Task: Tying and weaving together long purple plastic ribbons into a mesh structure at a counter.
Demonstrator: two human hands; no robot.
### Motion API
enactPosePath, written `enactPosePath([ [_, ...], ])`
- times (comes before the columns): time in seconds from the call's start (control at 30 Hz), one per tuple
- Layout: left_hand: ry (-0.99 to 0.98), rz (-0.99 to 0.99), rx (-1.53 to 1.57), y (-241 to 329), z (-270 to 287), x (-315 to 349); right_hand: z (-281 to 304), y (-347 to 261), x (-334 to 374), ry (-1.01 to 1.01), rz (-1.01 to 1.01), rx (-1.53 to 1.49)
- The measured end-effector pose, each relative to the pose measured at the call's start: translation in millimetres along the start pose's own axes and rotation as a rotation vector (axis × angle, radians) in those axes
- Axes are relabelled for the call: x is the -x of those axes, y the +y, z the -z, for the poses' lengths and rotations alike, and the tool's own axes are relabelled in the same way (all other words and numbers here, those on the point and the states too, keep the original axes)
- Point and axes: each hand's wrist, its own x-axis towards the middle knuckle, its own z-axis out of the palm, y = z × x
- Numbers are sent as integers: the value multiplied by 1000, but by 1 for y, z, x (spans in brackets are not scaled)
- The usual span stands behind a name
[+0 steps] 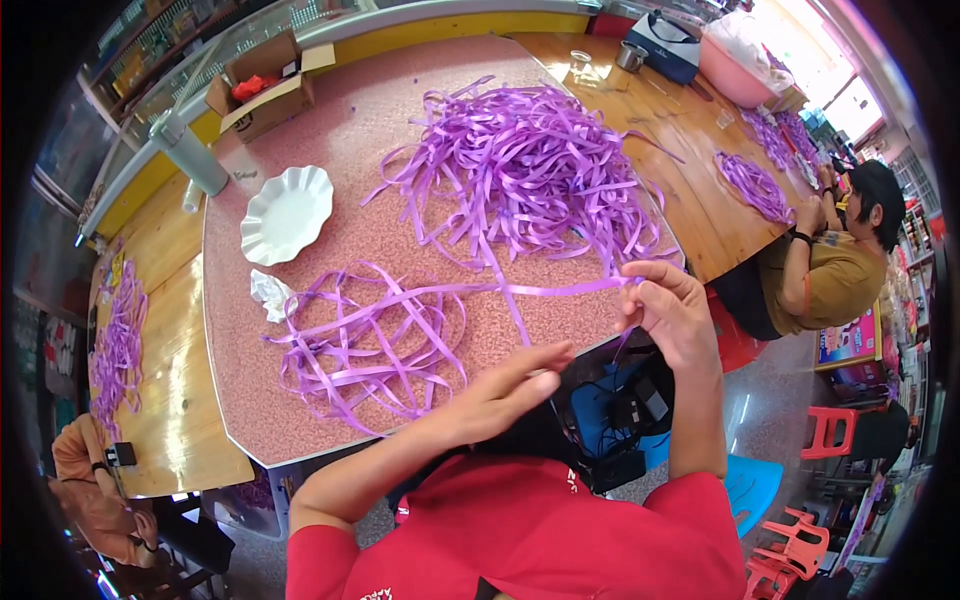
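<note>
Across a pink speckled tabletop point(355, 130), a narrow, glossy purple ribbon point(570, 292) runs leftward from the right hand point(672, 318) toward a loose, flat tangle of purple loops point(368, 345). It looks smooth and nearly straight near the hand, crossing another strand that trails from a dense, shiny heap of curled purple ribbon point(530, 165). Thumb and fingertips of the right hand are pinched together on the ribbon near the table's edge; the left hand point(508, 388) is loose, fingers stretched out and thumb apart, below the strand. Near the far left edge, a brown cardboard box point(262, 119) with raised flaps holds a bright red item point(255, 87). On the wooden table point(670, 120) to the right, a pink plastic basin point(728, 74) is heaped with whitish material point(745, 42), too blurred to identify.
</note>
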Motion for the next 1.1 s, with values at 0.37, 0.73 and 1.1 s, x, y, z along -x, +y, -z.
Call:
enactPosePath([
  [0.37, 331, -157, 844, 7, -21, -64, -24, 24, 33, 131, 274, 458],
  [0.73, 959, -394, 790, 3, 142, 57, 124, 41, 38, 213, 420, -426],
  [1.1, 988, -367, 382, -2, 139, 75, 141, 29, 42, 477, 463, -372],
])
